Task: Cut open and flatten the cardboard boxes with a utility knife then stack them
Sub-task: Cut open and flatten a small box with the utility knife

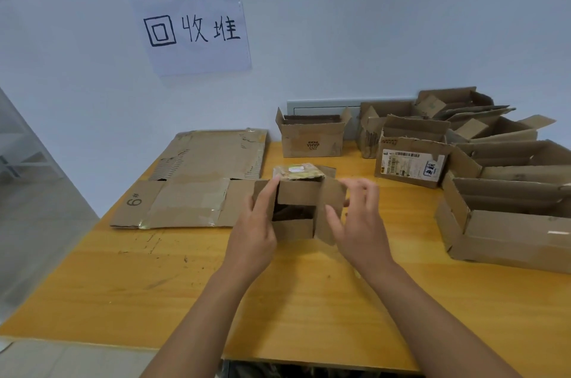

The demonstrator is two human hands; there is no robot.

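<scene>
A small brown cardboard box (298, 201) is held up over the middle of the wooden table (154, 285), its open side facing me and its flaps spread. My left hand (255, 229) holds its left side, the index finger stretched up along the left flap. My right hand (360, 223) is at the right flap, thumb on the front and fingers spread behind it. Flattened cardboard boxes (197, 179) lie stacked at the back left, one marked "6#". No utility knife is in view.
Several opened cardboard boxes (506, 223) crowd the right side and back of the table, one (411, 164) with a shipping label and one (312, 138) by the wall. A handwritten paper sign (193, 28) is taped to the wall. The table's left edge drops to the floor.
</scene>
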